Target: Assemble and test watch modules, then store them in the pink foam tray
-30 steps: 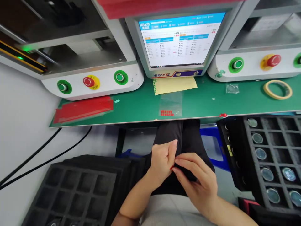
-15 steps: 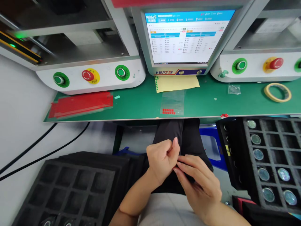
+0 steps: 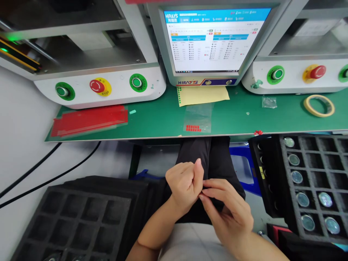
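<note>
My left hand (image 3: 185,183) is curled into a loose fist over my lap, thumb up. My right hand (image 3: 228,208) meets it from the right, its fingertips pinched against the left hand's fingers. Whatever sits between the fingertips is too small to make out. Both hands hover above my dark trousers (image 3: 214,156), below the edge of the green bench (image 3: 152,123). A clear film with small red squares (image 3: 197,121) lies on the bench straight ahead.
A black foam tray (image 3: 76,221) with empty cells lies lower left; another black tray (image 3: 312,181) at right holds several round lenses. On the bench are red sheets (image 3: 89,119), yellow paper (image 3: 203,96), a tape roll (image 3: 318,105), a monitor (image 3: 212,40) and two button panels.
The hands have closed together slightly and drifted a little left; the view has shifted slightly. Nothing on the bench has moved.
</note>
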Demonstrator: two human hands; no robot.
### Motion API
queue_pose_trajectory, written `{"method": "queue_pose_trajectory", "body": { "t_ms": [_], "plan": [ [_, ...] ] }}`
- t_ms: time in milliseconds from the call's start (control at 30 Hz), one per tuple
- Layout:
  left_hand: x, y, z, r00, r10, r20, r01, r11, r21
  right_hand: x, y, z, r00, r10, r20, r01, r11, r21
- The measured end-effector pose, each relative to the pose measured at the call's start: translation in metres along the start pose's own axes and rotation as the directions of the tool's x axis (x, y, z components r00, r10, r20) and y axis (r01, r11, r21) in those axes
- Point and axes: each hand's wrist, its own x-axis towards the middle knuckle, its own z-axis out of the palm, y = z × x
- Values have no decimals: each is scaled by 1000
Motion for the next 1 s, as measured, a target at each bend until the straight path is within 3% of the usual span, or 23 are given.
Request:
{"method": "queue_pose_trajectory", "body": {
  "t_ms": [467,633,733,900,1000],
  "plan": [
    [-1,-3,-1,997,77,15,-78,989,129,-3,8,-2,986,144,89,-154,980,125],
    [-1,-3,-1,996,87,12,-88,987,135,-4,7,1,988,155,-7,-153,980,126],
    [-1,-3,-1,996,92,14,-93,984,149,-1,5,0,994,105,12,-106,992,64],
    [-2,-4,-1,995,97,26,-100,982,161,2,2,-4,997,-78,22,80,991,-111],
    [-3,-3,-2,995,100,28,-104,979,173,1,2,-5,997,-71,36,76,989,-131]
  ]
}}
